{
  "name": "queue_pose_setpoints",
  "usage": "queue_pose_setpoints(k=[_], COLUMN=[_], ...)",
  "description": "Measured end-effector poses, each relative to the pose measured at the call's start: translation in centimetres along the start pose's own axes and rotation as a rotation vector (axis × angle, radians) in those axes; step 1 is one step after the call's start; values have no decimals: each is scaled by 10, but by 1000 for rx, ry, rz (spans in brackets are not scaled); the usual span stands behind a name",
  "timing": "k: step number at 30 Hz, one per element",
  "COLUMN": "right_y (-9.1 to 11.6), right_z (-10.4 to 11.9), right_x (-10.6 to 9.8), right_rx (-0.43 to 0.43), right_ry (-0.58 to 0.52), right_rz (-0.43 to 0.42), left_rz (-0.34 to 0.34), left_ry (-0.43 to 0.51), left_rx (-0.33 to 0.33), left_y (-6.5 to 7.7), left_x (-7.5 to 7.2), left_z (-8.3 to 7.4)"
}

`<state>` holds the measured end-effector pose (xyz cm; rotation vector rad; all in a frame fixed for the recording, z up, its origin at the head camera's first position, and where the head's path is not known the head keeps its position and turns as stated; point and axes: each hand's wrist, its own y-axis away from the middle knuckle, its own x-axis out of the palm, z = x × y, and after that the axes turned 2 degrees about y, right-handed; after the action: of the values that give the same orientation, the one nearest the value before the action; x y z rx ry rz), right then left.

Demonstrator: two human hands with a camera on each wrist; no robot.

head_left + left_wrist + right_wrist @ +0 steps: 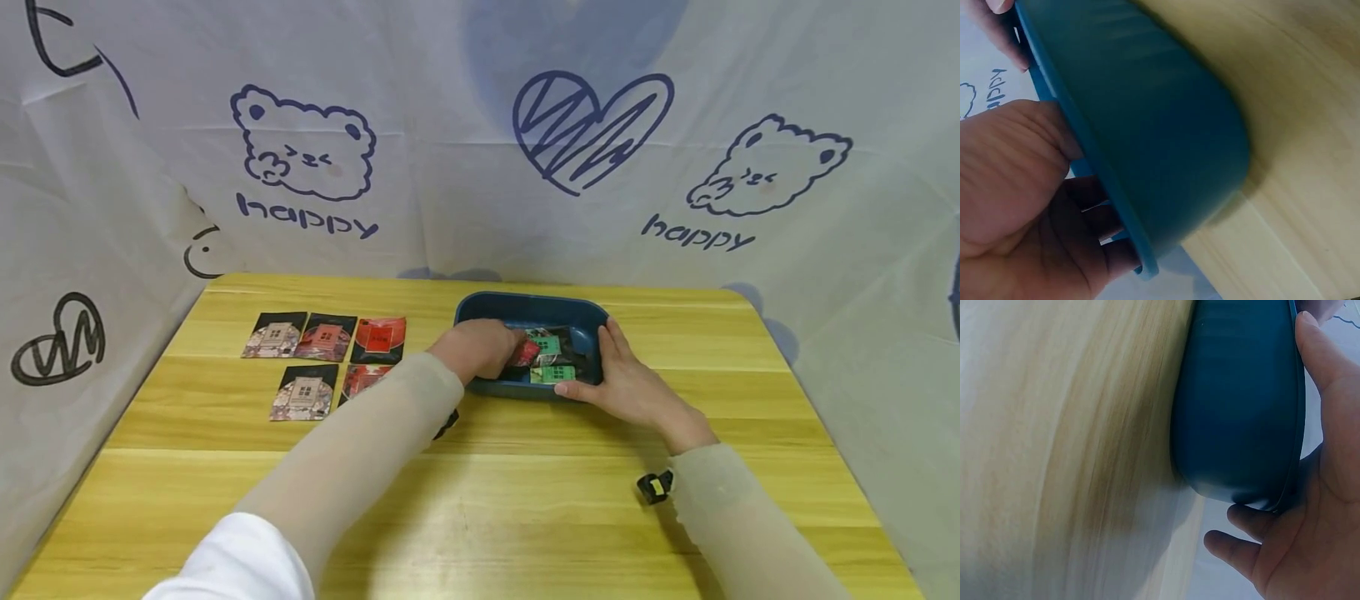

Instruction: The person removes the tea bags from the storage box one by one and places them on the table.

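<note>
A dark blue plastic bin (pixel 525 389) sits on the table with several small sachets inside, among them a red sachet (pixel 527 353) and a green-labelled sachet (pixel 552 374). My left hand (pixel 480 346) reaches over the bin's left side, its fingers inside and close against the red sachet. The left fingertips are hidden, so I cannot tell whether they pinch it. In the left wrist view, the left thumb and fingers pass over the rim (pixel 1094 165). My right hand (pixel 637 392) holds the bin's right end, thumb at the front rim and fingers around the side.
Left of the bin, sachets lie face up in two rows, including a red one (pixel 381 340) and a pale-labelled one (pixel 303 393). The left forearm partly covers the lower row. A printed white cloth (pixel 450 183) hangs behind the wooden table (pixel 525 517).
</note>
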<state>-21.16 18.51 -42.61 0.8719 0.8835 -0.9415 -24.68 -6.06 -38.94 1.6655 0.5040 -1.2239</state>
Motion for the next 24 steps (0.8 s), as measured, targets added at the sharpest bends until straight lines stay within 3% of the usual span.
queue_pose_setpoints(k=[7, 16, 24], right_y=[0, 0, 1], right_z=[0, 0, 2], right_x=[1, 1, 0], right_rx=[8, 12, 13], right_ry=[7, 7, -1], right_rz=[-1, 1, 0], left_rz=[-1, 14, 20], left_ry=[-63, -4, 20], left_rx=[-39, 9, -34], left_y=[0, -10, -12], left_x=[-2, 2, 4], left_z=[-1, -1, -3])
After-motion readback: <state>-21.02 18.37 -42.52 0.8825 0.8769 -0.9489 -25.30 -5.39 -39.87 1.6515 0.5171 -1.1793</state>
